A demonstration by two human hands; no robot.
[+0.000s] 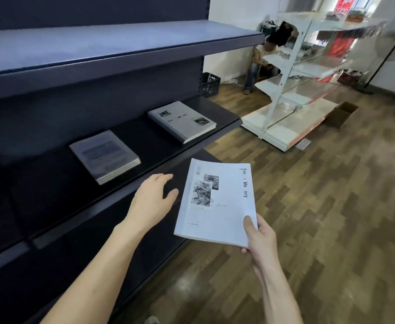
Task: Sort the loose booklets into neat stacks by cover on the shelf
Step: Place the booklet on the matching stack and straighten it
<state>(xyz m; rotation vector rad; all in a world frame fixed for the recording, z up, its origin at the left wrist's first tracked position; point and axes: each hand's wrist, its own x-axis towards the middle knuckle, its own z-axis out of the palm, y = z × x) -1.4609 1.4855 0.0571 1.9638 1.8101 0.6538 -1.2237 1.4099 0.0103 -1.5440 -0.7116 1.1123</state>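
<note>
Head view: our right hand (260, 232) pinches a white booklet (216, 202) by its corner, out in front of the shelf (51, 183). Left hand (153, 198) empty, fingers loosely spread. Next we'd likely square it on the matching stack (182, 120) at the shelf's far end.

- Right hand (259, 237) pinches the near corner of a white booklet (217, 202), thumb on the cover, out over the wood floor (308, 218)
- Left hand (153, 198) hangs open beside it, fingers spread, above the dark shelf (51, 190)
- On that shelf: a grey-cover stack (105, 156) and, further right, a matching white-cover stack (182, 121), well apart
</note>
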